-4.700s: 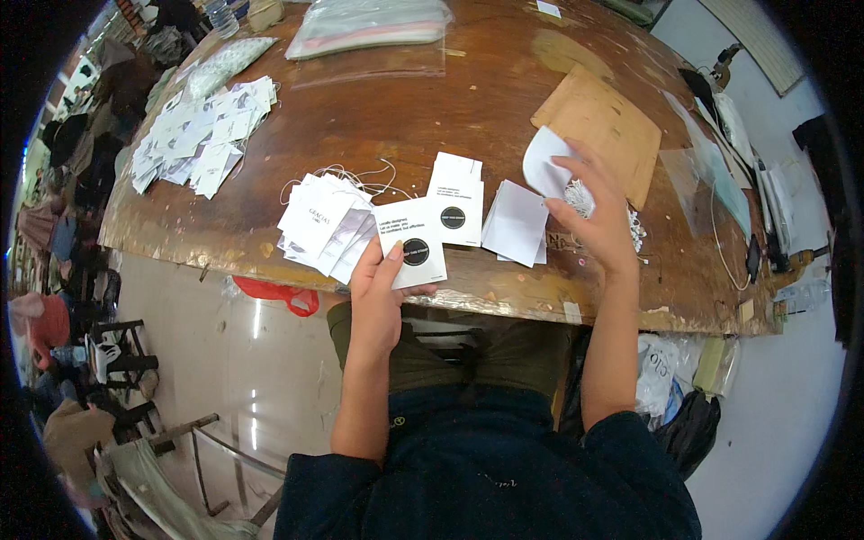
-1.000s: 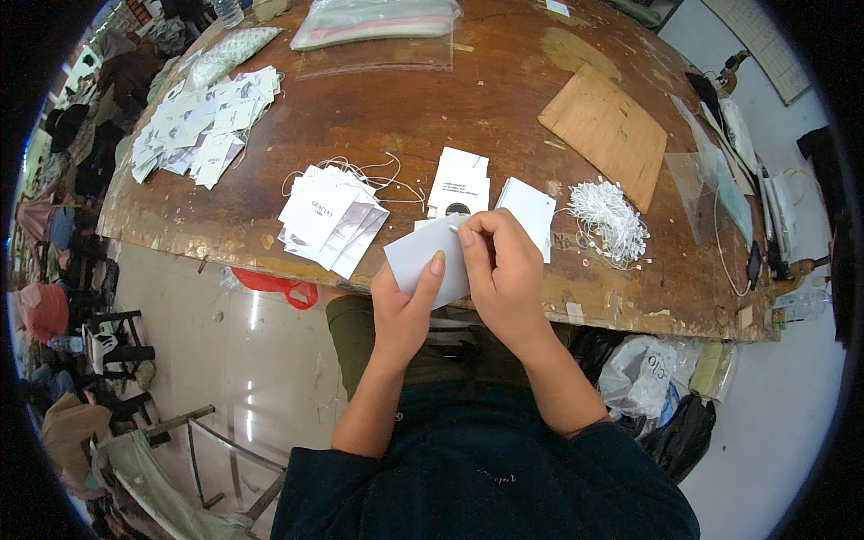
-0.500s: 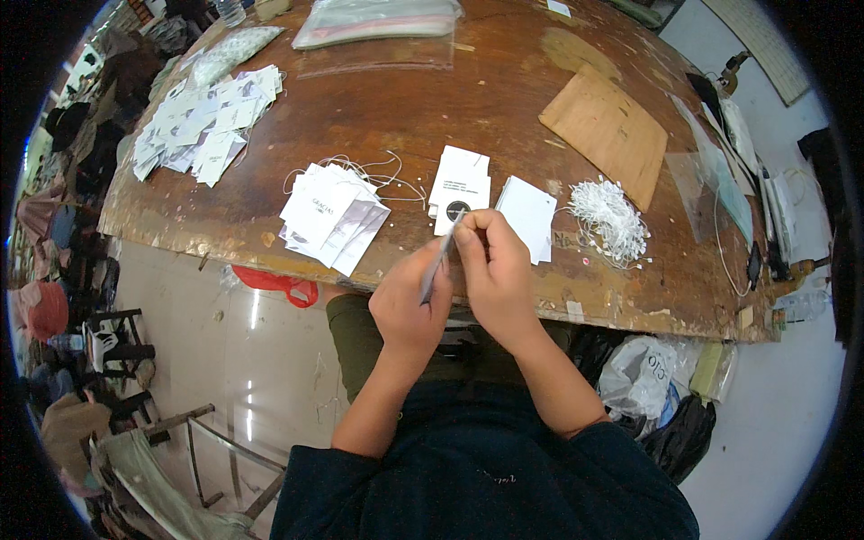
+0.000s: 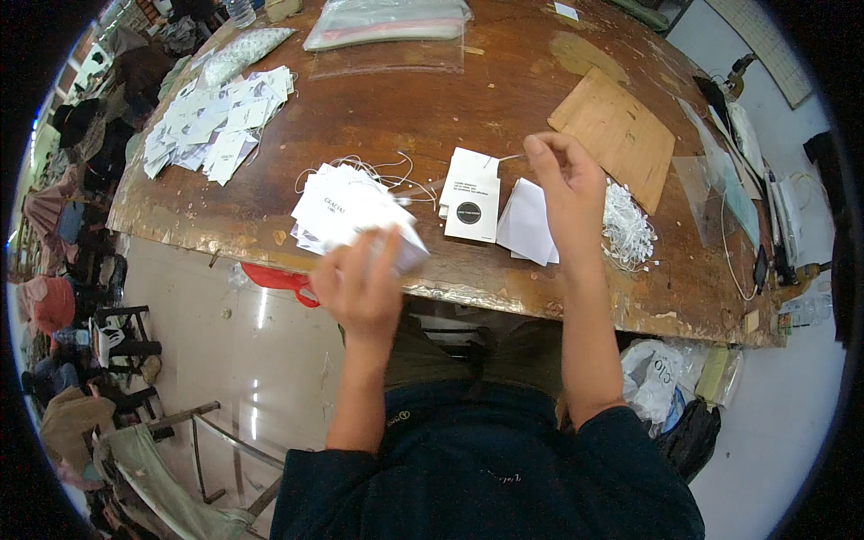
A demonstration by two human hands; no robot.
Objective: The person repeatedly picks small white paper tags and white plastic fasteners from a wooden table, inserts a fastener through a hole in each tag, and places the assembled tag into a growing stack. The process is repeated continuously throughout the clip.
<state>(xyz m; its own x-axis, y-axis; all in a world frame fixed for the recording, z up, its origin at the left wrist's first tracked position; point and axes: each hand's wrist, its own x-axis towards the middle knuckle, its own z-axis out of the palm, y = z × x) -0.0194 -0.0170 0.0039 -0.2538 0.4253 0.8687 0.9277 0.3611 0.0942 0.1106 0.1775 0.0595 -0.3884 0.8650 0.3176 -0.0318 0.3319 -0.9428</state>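
My left hand (image 4: 360, 283), smeared by motion, is over the near right edge of a stack of white hang tags (image 4: 335, 200) with loose white strings (image 4: 396, 171). A tag lies at its fingertips; whether they still grip it is unclear. My right hand (image 4: 569, 175) is raised above the table with fingers curled and thumb against the index finger. A thin pale strand (image 4: 509, 158) reaches toward those fingertips, but what they pinch is hard to see. Between my hands lie printed tags with a black circle (image 4: 471, 184) and plain white cards (image 4: 527, 225).
A heap of white string fasteners (image 4: 630, 229) and a wooden board (image 4: 621, 130) are to the right. More tags (image 4: 207, 126) spread at far left beside a bag of white pieces (image 4: 245, 56). Clear plastic bags (image 4: 387, 22) lie at the back. The worn table edge (image 4: 486, 303) runs before me.
My hands were together in front of me around a tag and have parted. The left moved left to the tag stack; the right moved right and up. The circle-printed tag is now uncovered.
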